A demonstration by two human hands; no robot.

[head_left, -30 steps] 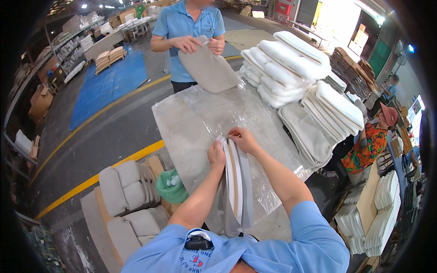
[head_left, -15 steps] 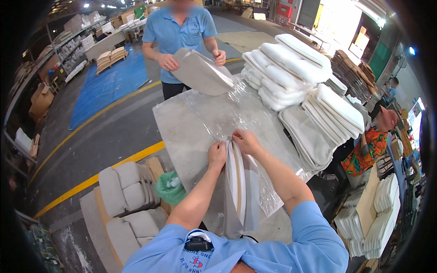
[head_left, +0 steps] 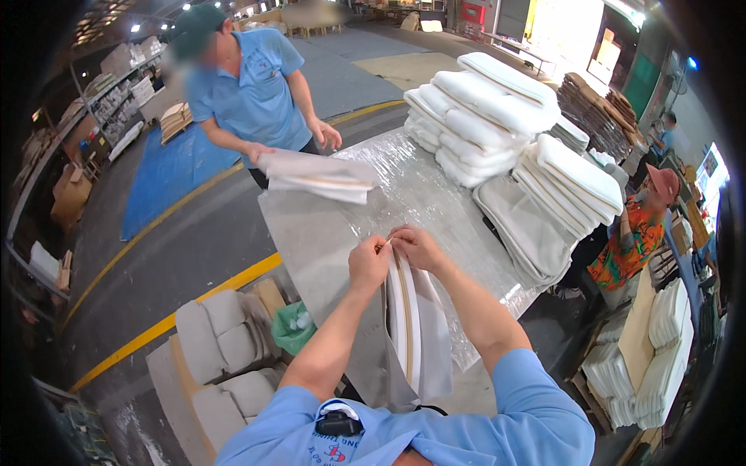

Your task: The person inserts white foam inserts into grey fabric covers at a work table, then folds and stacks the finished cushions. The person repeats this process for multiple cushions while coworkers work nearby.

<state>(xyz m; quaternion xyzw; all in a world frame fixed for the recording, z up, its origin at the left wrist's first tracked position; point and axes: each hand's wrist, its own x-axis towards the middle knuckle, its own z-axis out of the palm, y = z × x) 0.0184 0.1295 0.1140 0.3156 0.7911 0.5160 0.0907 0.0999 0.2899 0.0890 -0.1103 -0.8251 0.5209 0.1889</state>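
In front of me a grey cushion cover (head_left: 434, 342) stands edge-up on the plastic-covered table (head_left: 299, 225), its long zipper (head_left: 403, 311) facing me between white bands. At its far end my left hand (head_left: 369, 262) is closed, thumb and finger pinching the zipper end. Close beside it, my right hand (head_left: 417, 248) pinches the same end, its fingertips almost touching the left ones. A small pale bit shows between the fingertips; I cannot make out whether it is a zipper tab or a fabric corner.
Across the table a person in a blue shirt (head_left: 252, 93) holds another grey cushion (head_left: 315, 172). White cushions (head_left: 493, 105) are piled at the right, above grey covers (head_left: 524, 233). Grey cushions (head_left: 221, 326) and a green bag (head_left: 294, 328) sit at the left.
My hands have drawn closer together at the cover's far end. The person opposite has shifted left, bent down and lowered the grey cushion toward the table, one hand now off it.
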